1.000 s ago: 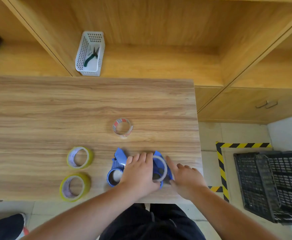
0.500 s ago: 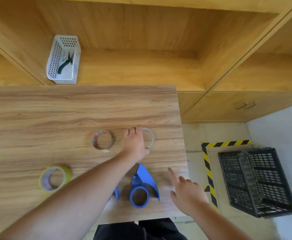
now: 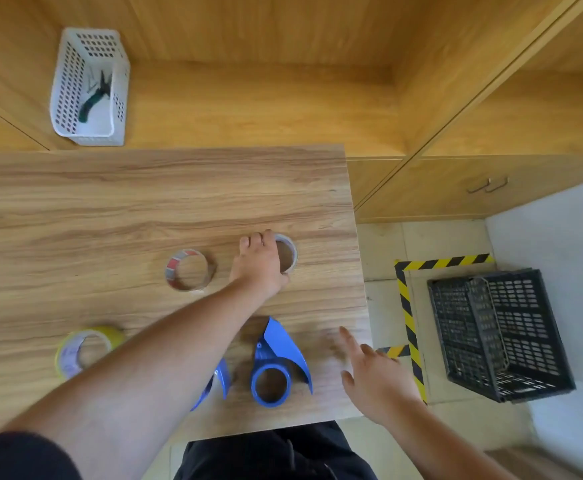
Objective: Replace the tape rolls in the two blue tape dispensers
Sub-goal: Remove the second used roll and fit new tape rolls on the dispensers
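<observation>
My left hand (image 3: 260, 266) reaches across the wooden table (image 3: 110, 209), its fingers closed on the rim of a thin, nearly used-up tape ring (image 3: 289, 251) that rests on the tabletop. A blue tape dispenser (image 3: 278, 362) lies near the front edge with its hub bare. A second blue dispenser (image 3: 222, 379) sits just left of it, mostly hidden under my left forearm. My right hand (image 3: 376, 374) hovers open by the table's front right corner, holding nothing. A red-and-grey tape ring (image 3: 189, 275) lies left of my left hand. A yellow tape roll (image 3: 87, 349) lies at the front left.
A white basket (image 3: 89, 88) holding pliers stands on the shelf behind the table. On the floor to the right stands a black plastic crate (image 3: 497, 334) inside yellow-and-black hazard tape (image 3: 404, 296). Wooden cabinets line the back and right.
My left hand took the thin ring off the right dispenser and carried it forward onto the table. My right hand came off the dispenser and moved right. The view shifted right.
</observation>
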Demonstrator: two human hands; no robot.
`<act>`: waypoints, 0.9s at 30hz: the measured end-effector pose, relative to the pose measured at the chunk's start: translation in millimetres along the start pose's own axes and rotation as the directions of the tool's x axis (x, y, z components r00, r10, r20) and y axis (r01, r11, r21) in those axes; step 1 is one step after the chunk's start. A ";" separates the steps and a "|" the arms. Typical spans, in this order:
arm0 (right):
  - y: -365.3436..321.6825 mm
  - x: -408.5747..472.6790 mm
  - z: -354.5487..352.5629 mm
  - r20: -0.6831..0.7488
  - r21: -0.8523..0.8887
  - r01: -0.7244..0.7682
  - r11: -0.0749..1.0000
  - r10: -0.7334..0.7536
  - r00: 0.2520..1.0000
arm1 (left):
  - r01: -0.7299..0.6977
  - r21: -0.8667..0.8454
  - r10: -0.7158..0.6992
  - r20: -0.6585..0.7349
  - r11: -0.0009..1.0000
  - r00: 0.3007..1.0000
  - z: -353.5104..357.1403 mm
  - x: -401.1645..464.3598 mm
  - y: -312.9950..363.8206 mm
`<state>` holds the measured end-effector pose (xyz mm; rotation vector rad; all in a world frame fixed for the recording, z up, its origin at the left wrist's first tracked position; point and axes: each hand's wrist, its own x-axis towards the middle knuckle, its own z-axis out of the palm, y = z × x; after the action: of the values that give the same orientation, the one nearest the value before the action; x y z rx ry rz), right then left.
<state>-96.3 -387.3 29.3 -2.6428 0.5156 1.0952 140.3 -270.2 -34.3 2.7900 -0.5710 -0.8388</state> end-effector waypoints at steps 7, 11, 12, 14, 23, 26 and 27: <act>-11.3 -2.9 -4.4 -0.013 -0.022 0.010 1.000 -0.010 1.000 | -0.110 0.031 0.113 -0.093 0.993 0.989 -2.2 -31.7 -14.2; -26.9 3.8 -7.1 -0.065 -0.023 0.034 0.999 -0.035 0.997 | -0.179 0.025 0.180 -0.165 0.984 0.970 -5.1 -76.1 -37.1; -34.6 6.3 -6.9 -0.079 -0.024 0.048 0.999 -0.050 0.996 | -0.176 0.028 0.178 -0.188 0.984 0.966 -6.1 -88.5 -47.7; -49.3 10.6 -6.7 -0.099 -0.035 0.072 0.997 -0.075 0.992 | -0.150 0.029 0.153 -0.221 0.988 0.963 -8.0 -109.2 -70.1; -131.3 9.4 6.2 -0.209 -0.134 0.205 0.970 -0.230 0.951 | 0.184 -0.034 -0.187 -0.241 0.982 0.952 -13.9 -178.6 -204.1; -150.7 4.3 11.3 -0.210 -0.152 0.234 0.960 -0.263 0.942 | 0.269 -0.064 -0.277 -0.179 0.961 0.944 -14.0 -190.4 -241.8; -155.6 3.0 13.0 -0.202 -0.161 0.243 0.957 -0.273 0.941 | 0.294 -0.076 -0.303 -0.157 0.953 0.940 -14.5 -192.7 -251.6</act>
<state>-39.4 -241.9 30.5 -2.8646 0.1276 0.7856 78.4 38.4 5.1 2.9037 -0.0962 -0.6477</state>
